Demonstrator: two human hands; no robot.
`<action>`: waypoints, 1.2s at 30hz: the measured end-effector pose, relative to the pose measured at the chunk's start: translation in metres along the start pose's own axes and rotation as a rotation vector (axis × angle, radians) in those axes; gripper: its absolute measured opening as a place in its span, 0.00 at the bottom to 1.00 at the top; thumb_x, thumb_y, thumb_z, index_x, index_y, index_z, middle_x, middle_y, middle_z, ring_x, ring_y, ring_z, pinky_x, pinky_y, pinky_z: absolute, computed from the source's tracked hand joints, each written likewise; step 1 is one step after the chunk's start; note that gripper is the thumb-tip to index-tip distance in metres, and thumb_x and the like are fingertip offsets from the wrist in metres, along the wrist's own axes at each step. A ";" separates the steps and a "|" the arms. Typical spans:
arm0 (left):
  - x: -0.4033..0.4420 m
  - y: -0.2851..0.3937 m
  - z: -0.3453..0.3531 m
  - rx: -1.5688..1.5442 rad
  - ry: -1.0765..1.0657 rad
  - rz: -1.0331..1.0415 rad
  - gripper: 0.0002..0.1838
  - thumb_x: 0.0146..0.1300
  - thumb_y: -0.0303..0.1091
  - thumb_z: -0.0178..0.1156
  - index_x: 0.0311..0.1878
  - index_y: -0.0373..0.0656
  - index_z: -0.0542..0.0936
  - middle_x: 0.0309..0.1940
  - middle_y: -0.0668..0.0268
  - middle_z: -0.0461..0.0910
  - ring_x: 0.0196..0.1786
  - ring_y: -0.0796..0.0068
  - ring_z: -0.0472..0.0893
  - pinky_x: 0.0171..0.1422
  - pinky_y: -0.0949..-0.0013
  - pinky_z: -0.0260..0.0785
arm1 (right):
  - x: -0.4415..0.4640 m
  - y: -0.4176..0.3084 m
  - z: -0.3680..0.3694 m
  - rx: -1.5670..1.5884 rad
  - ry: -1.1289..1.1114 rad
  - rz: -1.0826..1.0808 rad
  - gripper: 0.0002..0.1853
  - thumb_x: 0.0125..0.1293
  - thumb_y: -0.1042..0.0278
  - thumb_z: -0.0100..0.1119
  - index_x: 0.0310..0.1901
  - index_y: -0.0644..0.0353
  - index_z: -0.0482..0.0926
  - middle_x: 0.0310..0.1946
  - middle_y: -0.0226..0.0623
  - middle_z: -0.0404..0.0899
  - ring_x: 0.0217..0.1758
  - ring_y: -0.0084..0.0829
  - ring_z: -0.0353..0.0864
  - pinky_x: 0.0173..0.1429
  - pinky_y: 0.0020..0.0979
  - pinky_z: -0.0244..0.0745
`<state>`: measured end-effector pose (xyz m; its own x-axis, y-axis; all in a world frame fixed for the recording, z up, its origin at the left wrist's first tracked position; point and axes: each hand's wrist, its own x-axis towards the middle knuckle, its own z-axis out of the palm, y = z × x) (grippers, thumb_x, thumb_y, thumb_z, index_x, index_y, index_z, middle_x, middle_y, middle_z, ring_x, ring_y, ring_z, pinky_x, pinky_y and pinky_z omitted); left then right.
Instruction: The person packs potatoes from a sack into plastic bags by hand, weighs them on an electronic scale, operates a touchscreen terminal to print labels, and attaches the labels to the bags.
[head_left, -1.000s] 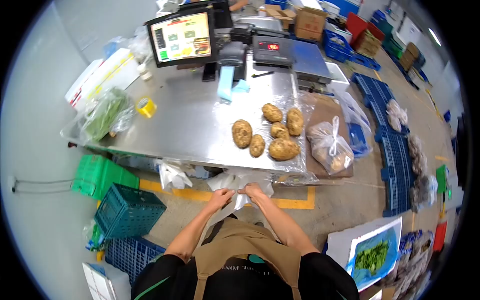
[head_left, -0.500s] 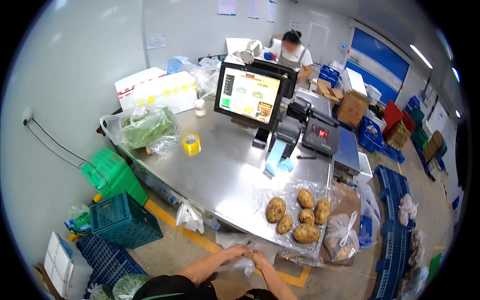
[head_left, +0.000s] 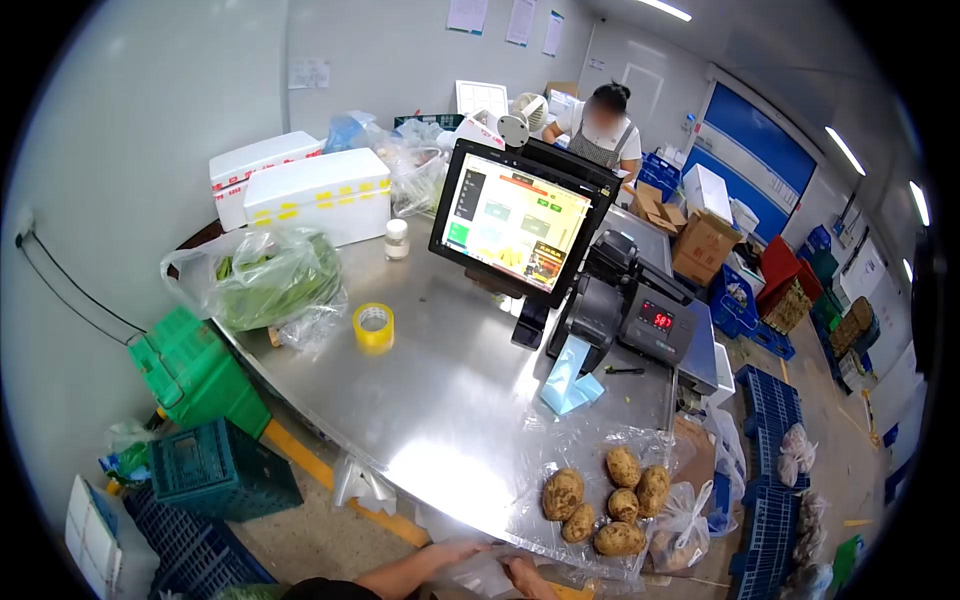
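At the bottom of the view my left hand (head_left: 462, 552) and my right hand (head_left: 524, 574) are close together, just below the front edge of the steel table (head_left: 400, 380). Both are closed on a thin clear plastic bag (head_left: 478, 574), which hangs between them; their fingertips are partly hidden. Several brown, soil-marked potatoes (head_left: 620, 540) lie on a clear plastic sheet (head_left: 530, 500) at the table's near right corner, to the right of my hands. A tied clear bag (head_left: 682, 528) with contents I cannot make out sits right of them.
A touch screen (head_left: 515, 222), a scale with red digits (head_left: 656, 322) and light-blue label strips (head_left: 570, 385) stand behind. Yellow tape (head_left: 374, 328), bagged greens (head_left: 275, 285) and foam boxes (head_left: 318, 195) are left. Crates (head_left: 225, 465) stand on the floor. A person (head_left: 600, 135) is beyond the screen.
The view has tilted up, so my hands and the potatoes sit lower in it. My hands remain together at the plastic bag. The person behind the screen has shifted posture.
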<state>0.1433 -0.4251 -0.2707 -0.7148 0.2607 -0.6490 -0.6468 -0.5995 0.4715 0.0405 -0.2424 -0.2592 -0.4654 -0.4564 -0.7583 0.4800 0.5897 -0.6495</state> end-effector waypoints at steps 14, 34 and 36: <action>0.051 0.010 -0.057 0.793 0.152 0.273 0.13 0.63 0.42 0.55 0.44 0.46 0.80 0.40 0.63 0.80 0.42 0.64 0.78 0.47 0.63 0.71 | -0.038 -0.006 -0.017 -0.598 0.502 -0.243 0.12 0.44 0.65 0.66 0.21 0.64 0.74 0.19 0.41 0.76 0.25 0.39 0.77 0.33 0.38 0.72; -0.170 0.016 0.157 1.276 0.054 0.486 0.11 0.62 0.37 0.56 0.39 0.40 0.80 0.30 0.51 0.79 0.34 0.50 0.77 0.38 0.57 0.69 | -0.203 -0.077 -0.011 -0.591 -0.168 -1.158 0.24 0.54 0.65 0.64 0.53 0.63 0.72 0.47 0.46 0.74 0.56 0.45 0.69 0.61 0.41 0.62; -0.167 0.030 0.191 1.414 -0.047 0.484 0.10 0.62 0.35 0.56 0.40 0.40 0.80 0.31 0.52 0.80 0.32 0.53 0.77 0.37 0.59 0.69 | -0.223 -0.073 -0.037 -0.634 -0.229 -1.062 0.20 0.55 0.65 0.63 0.50 0.62 0.74 0.41 0.43 0.76 0.53 0.43 0.71 0.58 0.40 0.63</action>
<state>0.1923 -0.3426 -0.0339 -0.9193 0.2965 -0.2587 -0.0472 0.5696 0.8206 0.0814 -0.1590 -0.0401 -0.2322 -0.9687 0.0883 -0.5219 0.0475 -0.8517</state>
